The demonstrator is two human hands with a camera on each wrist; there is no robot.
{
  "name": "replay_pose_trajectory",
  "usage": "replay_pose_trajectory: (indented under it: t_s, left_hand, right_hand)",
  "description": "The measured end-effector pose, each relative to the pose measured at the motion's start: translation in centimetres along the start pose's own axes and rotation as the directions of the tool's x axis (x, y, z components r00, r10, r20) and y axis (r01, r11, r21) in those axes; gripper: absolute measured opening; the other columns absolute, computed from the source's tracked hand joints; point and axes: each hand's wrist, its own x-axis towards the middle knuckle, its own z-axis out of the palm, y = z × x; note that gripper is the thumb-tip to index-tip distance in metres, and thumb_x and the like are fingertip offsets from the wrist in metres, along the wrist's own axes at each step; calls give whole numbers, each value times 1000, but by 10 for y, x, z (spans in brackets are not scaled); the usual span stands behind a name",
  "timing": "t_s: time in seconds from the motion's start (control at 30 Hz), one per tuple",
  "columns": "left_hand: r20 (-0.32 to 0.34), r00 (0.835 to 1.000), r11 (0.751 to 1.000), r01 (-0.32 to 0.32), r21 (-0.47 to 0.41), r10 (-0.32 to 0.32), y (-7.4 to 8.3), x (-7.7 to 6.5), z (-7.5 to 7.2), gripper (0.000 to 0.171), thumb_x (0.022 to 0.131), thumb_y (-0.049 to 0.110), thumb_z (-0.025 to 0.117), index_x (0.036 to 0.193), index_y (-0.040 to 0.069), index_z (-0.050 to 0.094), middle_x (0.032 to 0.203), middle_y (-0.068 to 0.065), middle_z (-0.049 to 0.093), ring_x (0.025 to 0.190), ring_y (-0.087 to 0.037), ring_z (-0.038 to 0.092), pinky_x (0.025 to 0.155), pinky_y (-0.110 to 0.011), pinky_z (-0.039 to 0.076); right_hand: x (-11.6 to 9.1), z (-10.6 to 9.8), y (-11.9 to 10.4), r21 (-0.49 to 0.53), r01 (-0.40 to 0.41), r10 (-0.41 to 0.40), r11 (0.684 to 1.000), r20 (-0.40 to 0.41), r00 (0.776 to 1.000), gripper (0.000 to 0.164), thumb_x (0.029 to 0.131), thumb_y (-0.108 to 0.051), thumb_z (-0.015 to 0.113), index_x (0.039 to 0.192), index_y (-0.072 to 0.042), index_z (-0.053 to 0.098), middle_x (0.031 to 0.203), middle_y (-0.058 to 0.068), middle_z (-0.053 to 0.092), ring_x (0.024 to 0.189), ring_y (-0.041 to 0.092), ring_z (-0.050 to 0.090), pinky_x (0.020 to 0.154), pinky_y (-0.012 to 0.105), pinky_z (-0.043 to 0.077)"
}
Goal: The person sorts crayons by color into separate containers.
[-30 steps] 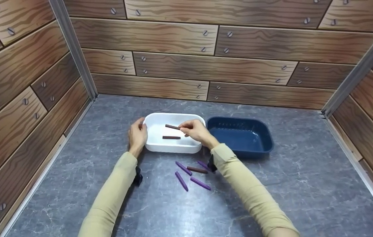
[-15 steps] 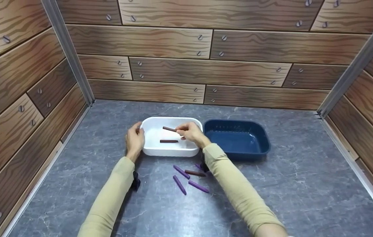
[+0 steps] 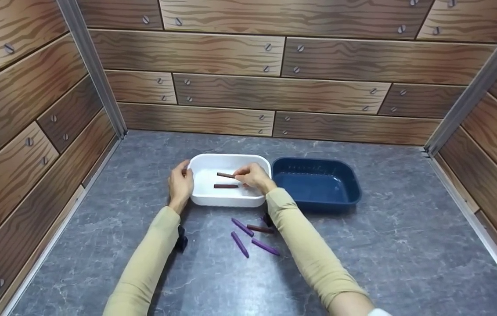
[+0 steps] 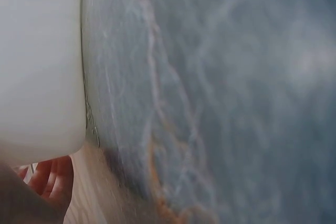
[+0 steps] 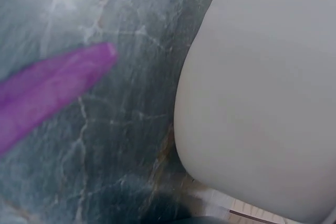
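Note:
In the head view, my right hand (image 3: 253,176) pinches a brown crayon (image 3: 225,175) by its right end, low inside the white container (image 3: 231,202). A second brown crayon (image 3: 225,186) lies on the container's floor just in front. My left hand (image 3: 181,184) holds the container's left end, thumb at the rim and fingers along the outer wall. Fingers (image 4: 60,179) of that hand show past the container's corner in the left wrist view. The right wrist view shows the container's wall (image 5: 257,93) and a blurred purple crayon (image 5: 58,87), but not the right hand.
A dark blue container (image 3: 354,199) stands close to the white one's right side. On the grey marbled tabletop (image 3: 389,263) in front lie several purple crayons (image 3: 239,244) and one brown crayon (image 3: 259,229), partly near the right sleeve. Wood-patterned walls (image 3: 231,92) enclose the table.
My right hand has lowered the pinched brown crayon toward the white container's floor, and it lies more level. My left hand keeps its place. The head view has shifted slightly.

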Motion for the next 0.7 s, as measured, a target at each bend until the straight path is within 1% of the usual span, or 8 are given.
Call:
replay_pose_trajectory:
  t_s: [0.17, 0.27, 0.37, 0.47, 0.7]
  left_hand:
    - [-6, 1000, 1000, 2, 5, -2, 0, 0, 0, 37, 99, 15, 50, 135, 10, 60, 107, -16, 68, 96, -29, 63, 87, -42, 47]
    - [0, 1000, 1000, 9, 10, -9, 0, 0, 0, 37, 100, 15, 49, 135, 10, 59, 107, -16, 67, 96, -29, 63, 86, -41, 47]
    - [12, 1000, 1000, 16, 8, -16, 0, 0, 0, 37, 101, 15, 49, 136, 10, 58, 109, -16, 67, 97, -28, 62, 86, -41, 48]
    - [20, 1000, 1000, 13, -1, -13, 0, 0, 0, 37, 101, 15, 48, 137, 10, 57, 112, -16, 66, 100, -28, 62, 88, -41, 48]
    - [22, 1000, 1000, 15, -2, -15, -1, 2, 0, 38, 101, 15, 48, 137, 10, 57, 114, -15, 66, 101, -27, 61, 90, -41, 47]
  right_hand:
    - [1, 0, 0, -56, 10, -10, 998, -7, 1000, 17, 90, -5, 66, 104, 1, 75, 96, 9, 73, 66, 11, 56, 60, 19, 46]
    - [1, 1, 1, -115, 21, -22, 993, -11, 1000, 17, 90, -5, 67, 103, 0, 75, 94, 8, 73, 66, 8, 55, 60, 17, 44]
    - [2, 3, 2, -140, 20, -23, 990, -15, 1000, 17, 89, -5, 67, 103, -1, 76, 94, 8, 73, 68, 8, 54, 61, 16, 42]
    - [3, 4, 2, -147, 22, -26, 989, -25, 999, 16, 88, -5, 68, 102, -1, 76, 93, 7, 73, 69, 7, 53, 62, 15, 41]
    - [4, 6, 2, -128, 32, -34, 991, -12, 999, 17, 88, -4, 68, 102, -1, 76, 88, 4, 71, 69, 7, 51, 62, 15, 40]
